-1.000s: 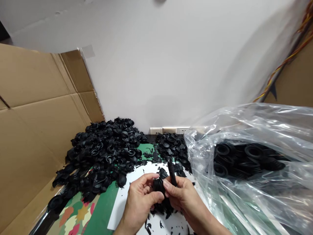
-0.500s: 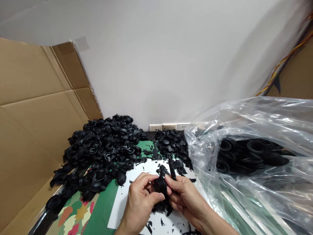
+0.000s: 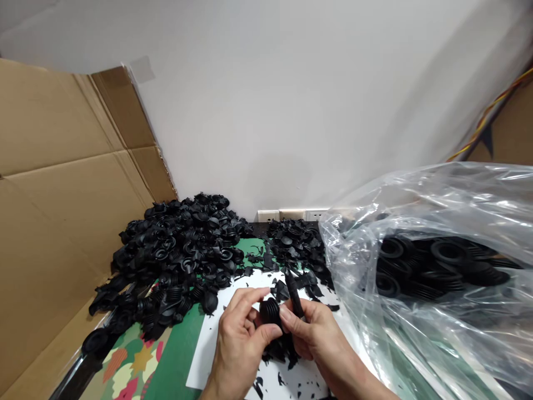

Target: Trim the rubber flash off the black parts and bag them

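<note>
A ribbed black rubber part (image 3: 270, 311) is held between my two hands, above a white sheet (image 3: 204, 355). My left hand (image 3: 241, 339) curls round its left side, with the thumb below and the forefinger stretched over the top. The thumb and fingertips of my right hand (image 3: 314, 330) touch the right side of the part. That same hand also grips a dark, slim tool (image 3: 293, 294) that points up and away. Black scraps (image 3: 280, 355) lie on the sheet beneath the hands.
On the left is a large heap of black rubber parts (image 3: 179, 250) beside a cardboard panel (image 3: 62, 183). A smaller black heap (image 3: 291, 239) lies near the wall sockets (image 3: 268, 215). At the right, a clear plastic bag (image 3: 358, 261) holds ribbed black parts (image 3: 449, 255).
The left forefinger has lifted and straightened over the rubber part. My right hand has shifted slightly, and the tool is a little more tilted. The whole view has moved slightly.
</note>
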`<state>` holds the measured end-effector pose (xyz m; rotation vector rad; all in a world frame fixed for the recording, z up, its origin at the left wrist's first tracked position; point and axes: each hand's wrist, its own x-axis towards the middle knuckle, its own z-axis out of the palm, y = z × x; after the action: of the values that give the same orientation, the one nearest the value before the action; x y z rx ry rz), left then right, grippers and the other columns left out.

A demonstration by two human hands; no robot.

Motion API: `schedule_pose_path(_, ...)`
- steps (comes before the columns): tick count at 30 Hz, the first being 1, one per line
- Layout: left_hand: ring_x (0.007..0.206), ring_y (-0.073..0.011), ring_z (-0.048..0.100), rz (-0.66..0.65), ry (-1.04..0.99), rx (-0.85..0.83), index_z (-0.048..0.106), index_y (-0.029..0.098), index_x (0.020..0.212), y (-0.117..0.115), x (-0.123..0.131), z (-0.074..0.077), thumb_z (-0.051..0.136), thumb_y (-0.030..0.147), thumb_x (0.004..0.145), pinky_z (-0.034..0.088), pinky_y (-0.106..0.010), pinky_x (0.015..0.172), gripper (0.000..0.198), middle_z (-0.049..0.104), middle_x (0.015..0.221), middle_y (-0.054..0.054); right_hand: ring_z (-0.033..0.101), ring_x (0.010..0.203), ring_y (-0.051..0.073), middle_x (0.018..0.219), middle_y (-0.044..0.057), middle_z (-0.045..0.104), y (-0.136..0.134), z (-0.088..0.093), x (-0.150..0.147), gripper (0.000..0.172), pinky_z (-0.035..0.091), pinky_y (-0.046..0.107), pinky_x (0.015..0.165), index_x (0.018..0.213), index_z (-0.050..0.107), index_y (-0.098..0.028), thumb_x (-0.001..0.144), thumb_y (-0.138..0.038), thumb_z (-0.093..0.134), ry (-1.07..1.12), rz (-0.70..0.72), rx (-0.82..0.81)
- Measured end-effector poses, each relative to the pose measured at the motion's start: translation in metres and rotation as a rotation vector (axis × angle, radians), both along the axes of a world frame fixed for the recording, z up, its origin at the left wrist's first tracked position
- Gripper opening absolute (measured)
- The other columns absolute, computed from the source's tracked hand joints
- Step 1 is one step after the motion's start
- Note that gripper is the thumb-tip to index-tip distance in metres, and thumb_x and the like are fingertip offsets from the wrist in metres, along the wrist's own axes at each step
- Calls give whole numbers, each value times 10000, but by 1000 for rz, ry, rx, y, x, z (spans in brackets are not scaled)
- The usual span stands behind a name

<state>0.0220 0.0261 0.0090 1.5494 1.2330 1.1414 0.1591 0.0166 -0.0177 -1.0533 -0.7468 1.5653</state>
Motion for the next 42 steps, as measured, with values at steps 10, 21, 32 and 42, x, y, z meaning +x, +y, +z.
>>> schedule_pose_path(10, 448, -88, 474, 13, -296, -329, 727, 153, 755, 4, 7, 3, 703, 19, 468, 380, -185, 442, 317, 580, 483, 44, 176, 356, 19, 398, -124, 286, -1, 2, 0, 465, 158, 193, 373, 570, 512, -164, 541, -539, 785, 135, 19, -24)
schedule_pose_path(21, 415, -67, 451, 49, -357, -378, 718, 115, 748, 5, 8, 6, 700, 32, 447, 358, -172, 430, 313, 557, 416, 60, 169, 360, 22, 393, -133, 267, -1, 1, -1, 468, 159, 192, 370, 615, 498, -172, 564, -553, 765, 121, 16, -31)
schedule_pose_path(32, 458, -77, 463, 56, -347, -327, 721, 126, 757, 4, 5, -4, 697, 53, 484, 377, -177, 458, 283, 569, 468, 45, 170, 361, 22, 390, -138, 266, -2, 3, -2, 493, 156, 194, 375, 613, 476, -179, 549, -576, 761, 111, 23, -34)
schedule_pose_path(42, 464, -80, 478, 75, -339, -324, 720, 127, 728, 2, 5, 2, 696, 7, 463, 390, -175, 456, 293, 597, 483, 36, 172, 371, 26, 403, -137, 258, -2, 0, -3, 502, 147, 190, 372, 615, 471, -181, 543, -587, 757, 96, 0, -43)
